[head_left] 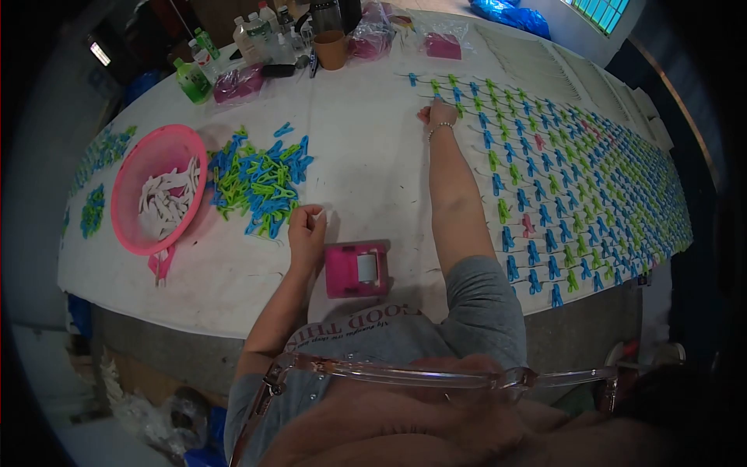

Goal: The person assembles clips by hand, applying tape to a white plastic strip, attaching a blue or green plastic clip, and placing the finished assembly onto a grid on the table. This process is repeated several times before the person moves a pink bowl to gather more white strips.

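Clear glasses frame that sat nearest, left hand that pinched a small white piece near a blue-and-green clip pile on the counter, right hand that reached to the clip rows, its grip unclear.

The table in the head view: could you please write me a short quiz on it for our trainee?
1. Which is nearer the left hand: A) the green bottles, B) the pink dispenser with the white roll, C) the brown pot?
2. True or false: the right hand is inside the pink basin.
3. Fill in: the loose clips heaped beside the basin are blue and ____.

Key: 1 B; 2 false; 3 green.
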`<state>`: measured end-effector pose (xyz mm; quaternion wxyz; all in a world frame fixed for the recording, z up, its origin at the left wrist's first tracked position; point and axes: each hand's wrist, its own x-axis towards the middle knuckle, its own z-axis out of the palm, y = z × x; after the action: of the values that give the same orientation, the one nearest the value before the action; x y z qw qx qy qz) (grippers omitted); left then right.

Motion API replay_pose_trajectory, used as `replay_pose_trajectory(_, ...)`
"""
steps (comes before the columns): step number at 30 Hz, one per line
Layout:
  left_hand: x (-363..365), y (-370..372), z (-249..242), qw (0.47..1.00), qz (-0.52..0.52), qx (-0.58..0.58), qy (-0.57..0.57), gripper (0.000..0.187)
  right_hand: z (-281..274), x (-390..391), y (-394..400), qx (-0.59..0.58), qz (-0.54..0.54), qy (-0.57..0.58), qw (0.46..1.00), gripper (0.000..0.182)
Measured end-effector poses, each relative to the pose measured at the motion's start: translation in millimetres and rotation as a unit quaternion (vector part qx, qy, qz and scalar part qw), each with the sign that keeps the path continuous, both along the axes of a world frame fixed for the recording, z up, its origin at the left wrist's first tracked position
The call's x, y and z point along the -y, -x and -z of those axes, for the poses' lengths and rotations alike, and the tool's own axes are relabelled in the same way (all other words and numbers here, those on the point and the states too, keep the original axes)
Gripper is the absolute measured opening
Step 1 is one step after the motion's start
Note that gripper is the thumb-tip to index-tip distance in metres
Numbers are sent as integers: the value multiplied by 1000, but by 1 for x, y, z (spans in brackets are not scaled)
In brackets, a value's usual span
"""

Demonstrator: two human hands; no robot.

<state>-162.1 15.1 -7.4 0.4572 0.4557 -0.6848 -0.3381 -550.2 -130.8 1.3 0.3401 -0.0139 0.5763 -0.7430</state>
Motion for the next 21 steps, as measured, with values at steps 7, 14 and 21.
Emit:
replay_pose_trajectory(7, 7, -3, 11, 999, -2, 31, 42, 14, 20, -44, -55, -214, -55, 13, 975, 15)
replay_pose_trajectory(14, 8, -5, 12, 999, -23, -16, 42, 16, 23, -143, -130, -272, -219, 30, 937, 16)
replay_pose_trajectory(21, -12, -39, -11, 996, 17, -50, 71, 18, 8, -227, -165, -263, -297, 26, 918, 14)
